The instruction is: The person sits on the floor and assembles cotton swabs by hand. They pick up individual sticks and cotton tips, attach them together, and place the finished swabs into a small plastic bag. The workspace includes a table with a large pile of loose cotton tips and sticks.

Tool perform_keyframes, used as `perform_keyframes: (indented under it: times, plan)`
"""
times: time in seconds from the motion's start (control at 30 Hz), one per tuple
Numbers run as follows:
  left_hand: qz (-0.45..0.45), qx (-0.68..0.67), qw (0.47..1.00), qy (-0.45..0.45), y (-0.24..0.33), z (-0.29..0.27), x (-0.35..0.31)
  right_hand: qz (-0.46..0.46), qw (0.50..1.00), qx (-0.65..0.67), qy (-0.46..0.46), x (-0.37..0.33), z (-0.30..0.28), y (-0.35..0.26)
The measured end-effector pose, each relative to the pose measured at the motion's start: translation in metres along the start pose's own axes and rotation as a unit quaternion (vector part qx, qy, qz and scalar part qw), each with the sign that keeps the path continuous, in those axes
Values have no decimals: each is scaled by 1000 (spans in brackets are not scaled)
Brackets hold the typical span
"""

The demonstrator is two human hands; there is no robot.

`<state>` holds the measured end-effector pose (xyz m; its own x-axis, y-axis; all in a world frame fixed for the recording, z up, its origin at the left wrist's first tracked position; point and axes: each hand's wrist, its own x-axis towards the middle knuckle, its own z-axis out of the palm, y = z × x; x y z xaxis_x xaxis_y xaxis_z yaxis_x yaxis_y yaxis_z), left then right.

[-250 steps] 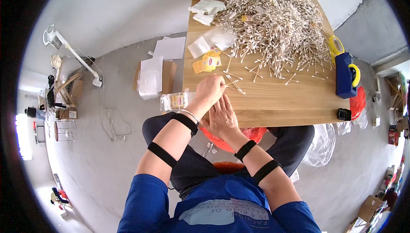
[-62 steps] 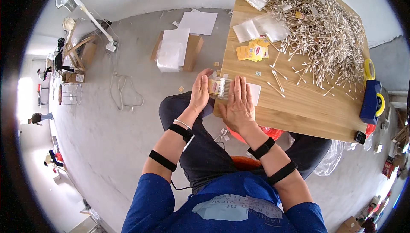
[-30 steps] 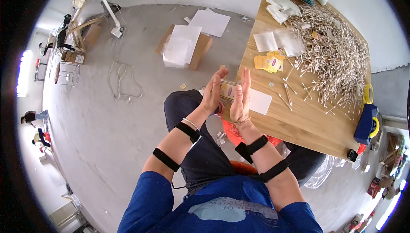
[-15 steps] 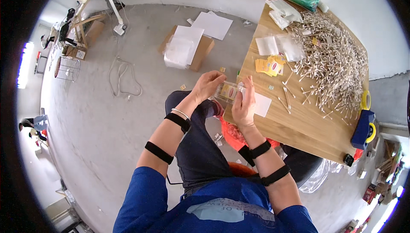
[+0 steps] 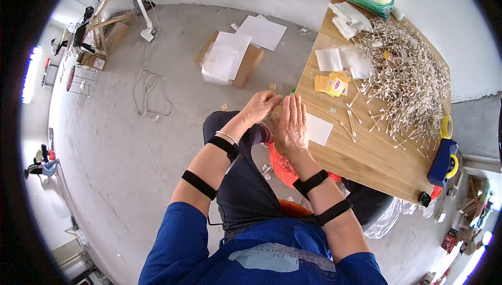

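Note:
My left hand [image 5: 261,106] pinches one end of a clear pack of cotton swabs [image 5: 276,112] with a yellow card inside, just off the table's left edge. Over most of the pack lies my right hand [image 5: 292,128], its fingers straight and together, hiding what is under the palm. A white card [image 5: 319,129] lies on the table beside that hand. Farther right, a few loose cotton swabs [image 5: 351,120] are scattered near a large heap of cotton swabs [image 5: 405,76]. Small yellow cards [image 5: 331,83] lie fanned beyond my hands.
Clear plastic bags [image 5: 342,59] rest on the wooden table [image 5: 366,154]. A blue tape dispenser [image 5: 441,160] with yellow rings stands at its right edge. Left of the table, a cardboard box [image 5: 251,65] with white sheets sits on the floor. A red plastic bag [image 5: 282,164] hangs beneath my right arm.
My right hand has turned from gripping the pack's side to lying flat across it, covering most of it. My left hand keeps hold of its end.

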<state>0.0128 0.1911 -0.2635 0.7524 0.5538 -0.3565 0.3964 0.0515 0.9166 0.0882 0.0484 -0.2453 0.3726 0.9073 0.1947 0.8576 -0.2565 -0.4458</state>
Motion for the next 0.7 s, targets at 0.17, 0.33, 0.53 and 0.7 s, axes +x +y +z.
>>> perform_keyframes:
  times: [0.17, 0.33, 0.53, 0.7]
  plan:
    - [-80, -256, 962, -46, 21, -9, -18, 6, 1000, -10, -11, 0, -1, -2]
    - [-62, -229, 970, -45, 10, -11, -22, 5, 1000, -14, -21, -1, -1, -2]
    - [-33, -188, 982, -10, 1, 0, -19, -5, 1000, -21, -10, -1, 1, -1]
    - [-15, -145, 987, 69, 4, 11, -23, 1, 1000, -18, -15, -1, 0, -1]
